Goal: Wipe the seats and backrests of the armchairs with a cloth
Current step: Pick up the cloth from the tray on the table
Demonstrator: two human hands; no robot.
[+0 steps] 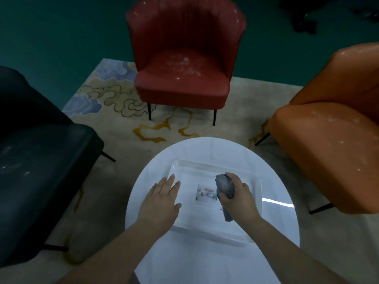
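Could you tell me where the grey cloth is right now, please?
In the head view, the grey cloth is bunched in the right hand, over the right side of the white tray on the round table.

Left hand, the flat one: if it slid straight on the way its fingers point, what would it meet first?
Probably the white tray's far rim: the left hand lies open over the tray's near-left part, fingers pointing up and slightly right. Past the round table stands the red armchair. Depth is unclear.

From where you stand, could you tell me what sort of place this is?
Probably a lounge or reception seating corner: a red armchair, an orange armchair and a black armchair stand around a round white table on a patterned rug.
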